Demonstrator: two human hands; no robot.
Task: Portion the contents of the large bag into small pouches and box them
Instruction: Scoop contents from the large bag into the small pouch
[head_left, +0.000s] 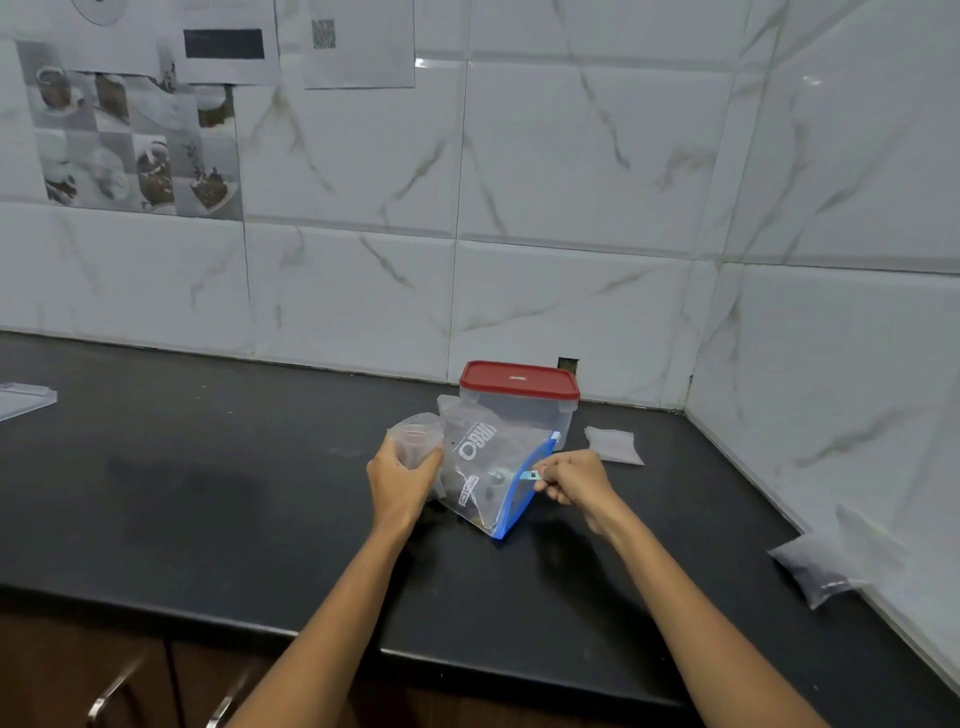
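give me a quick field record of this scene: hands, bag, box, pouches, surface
left hand: grips a small pouch with dark contents
right hand: pinches the slider tab on the large bag
large bag: clear, blue zip edge, upright against the box
box: clear, red lid on, behind the bag
other pouches: one right of the box, one at the far right
surface: black counter

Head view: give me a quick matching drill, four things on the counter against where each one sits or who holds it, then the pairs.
Things:
1. zip slider
2. small pouch
3. red-lidded container
4. filled pouch

Places:
A. lying on the counter, right of the container
B. pinched by the right hand
C. standing behind the large zip bag
D. gripped by the left hand

Pairs: 1-B, 2-D, 3-C, 4-A
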